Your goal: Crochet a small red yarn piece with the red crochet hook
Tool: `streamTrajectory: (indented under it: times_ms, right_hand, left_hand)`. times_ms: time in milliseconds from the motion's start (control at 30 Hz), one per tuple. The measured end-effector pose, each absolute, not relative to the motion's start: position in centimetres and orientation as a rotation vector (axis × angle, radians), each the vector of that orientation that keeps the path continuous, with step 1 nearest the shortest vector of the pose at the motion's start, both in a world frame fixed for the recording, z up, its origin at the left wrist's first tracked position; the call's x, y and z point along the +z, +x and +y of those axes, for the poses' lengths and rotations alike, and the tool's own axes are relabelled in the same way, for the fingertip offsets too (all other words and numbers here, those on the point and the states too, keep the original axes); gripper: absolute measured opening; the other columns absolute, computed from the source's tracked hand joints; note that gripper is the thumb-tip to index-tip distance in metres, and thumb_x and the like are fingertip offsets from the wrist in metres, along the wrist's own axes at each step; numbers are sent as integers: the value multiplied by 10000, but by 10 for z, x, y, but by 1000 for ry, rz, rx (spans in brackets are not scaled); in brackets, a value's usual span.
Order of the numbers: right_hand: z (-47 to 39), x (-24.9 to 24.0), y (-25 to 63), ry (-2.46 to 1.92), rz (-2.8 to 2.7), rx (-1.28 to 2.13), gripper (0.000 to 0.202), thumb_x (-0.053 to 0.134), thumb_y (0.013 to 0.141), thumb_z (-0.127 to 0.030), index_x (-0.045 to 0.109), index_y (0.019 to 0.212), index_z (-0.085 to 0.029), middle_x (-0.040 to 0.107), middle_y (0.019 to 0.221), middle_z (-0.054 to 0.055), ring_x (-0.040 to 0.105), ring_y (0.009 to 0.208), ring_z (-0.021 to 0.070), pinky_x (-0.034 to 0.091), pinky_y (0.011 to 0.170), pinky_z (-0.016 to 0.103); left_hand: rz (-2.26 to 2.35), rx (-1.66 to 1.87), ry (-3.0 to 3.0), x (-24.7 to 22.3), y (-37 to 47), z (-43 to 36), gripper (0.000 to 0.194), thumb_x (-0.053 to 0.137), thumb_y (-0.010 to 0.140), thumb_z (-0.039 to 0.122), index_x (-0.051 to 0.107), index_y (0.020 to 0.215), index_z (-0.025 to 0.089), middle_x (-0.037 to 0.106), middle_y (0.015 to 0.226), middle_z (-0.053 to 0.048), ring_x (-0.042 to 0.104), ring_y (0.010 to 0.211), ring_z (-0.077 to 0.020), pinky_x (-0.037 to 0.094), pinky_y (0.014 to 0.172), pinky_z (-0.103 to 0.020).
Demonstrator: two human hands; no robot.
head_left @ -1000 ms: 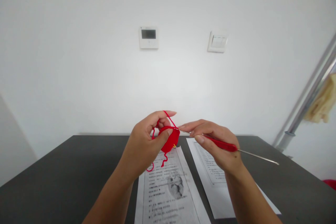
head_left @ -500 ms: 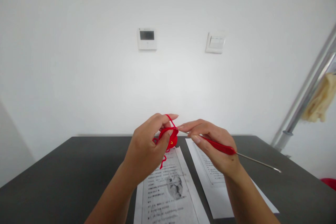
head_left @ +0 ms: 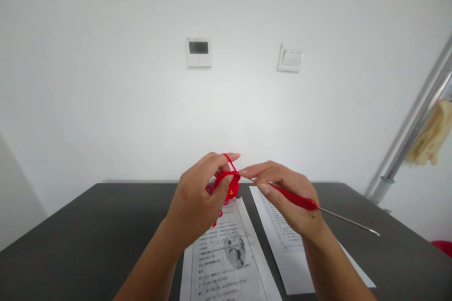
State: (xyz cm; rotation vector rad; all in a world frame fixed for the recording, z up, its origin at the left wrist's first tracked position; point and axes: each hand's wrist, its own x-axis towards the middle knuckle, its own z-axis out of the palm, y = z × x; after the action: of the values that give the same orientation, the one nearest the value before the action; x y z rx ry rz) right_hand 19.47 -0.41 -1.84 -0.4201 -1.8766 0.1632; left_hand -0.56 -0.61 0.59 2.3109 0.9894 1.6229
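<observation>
Pinched between the thumb and fingers of my left hand (head_left: 201, 188) is a small red crochet piece (head_left: 233, 190) with a tiny yellow mark on it. A strand of red yarn (head_left: 230, 162) runs over my raised left index finger down to the top edge of the piece. My right hand (head_left: 287, 188) is closed round the red handle of a crochet hook (head_left: 296, 199). The hook's thin metal tip meets the piece at its upper right edge, and its other metal end sticks out past my wrist. A loose yarn tail dangles below the piece.
Two printed sheets lie on the dark table (head_left: 70, 230): one paper with a picture (head_left: 219, 263) under my left hand, another paper (head_left: 296, 273) under my right. A white wall stands behind, with a metal pole (head_left: 416, 127) and a cream cloth (head_left: 431, 136) at right.
Both hands keep almost the same pose. The dangling yarn tail has swung slightly left, and the rear end of the hook has dipped a little.
</observation>
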Motion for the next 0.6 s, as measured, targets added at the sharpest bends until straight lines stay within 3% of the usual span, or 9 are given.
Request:
streamTrajectory:
  times_ms: [167, 300, 467, 600]
  right_hand:
    - [-3, -18, 190, -424, -1935, 6, 167, 582, 983, -105, 685, 954, -233, 799, 1019, 74, 777, 984, 201, 638, 845, 329]
    - [2, -23, 183, -389, -1894, -98, 145, 588, 983, -123, 692, 995, -223, 740, 920, 66, 746, 892, 196, 635, 753, 315]
    - [8, -28, 180, -376, -1806, -167, 91, 653, 988, -199, 688, 1062, -239, 751, 1022, 78, 745, 933, 194, 644, 783, 318]
    - [10, -28, 184, -331, -1860, -191, 100, 651, 1001, -210, 686, 1089, -242, 781, 1018, 75, 766, 917, 194, 656, 774, 320]
  left_hand:
    - [964, 1648, 2379, 4, -5, -5, 246, 563, 888, 76, 738, 1009, 198, 761, 853, -12, 703, 788, -161, 560, 767, -268]
    - [880, 1659, 2419, -1, -2, -6, 242, 539, 887, 81, 738, 978, 186, 759, 865, -20, 702, 801, -154, 558, 782, -271]
    - [963, 1633, 1918, -2, -1, -6, 388, 669, 855, 174, 687, 1242, 171, 720, 815, 15, 678, 788, -150, 554, 770, -279]
    - [805, 1485, 1613, -1, -3, 0, 497, 776, 797, 224, 663, 1275, 144, 695, 753, 32, 662, 719, -137, 536, 675, -253]
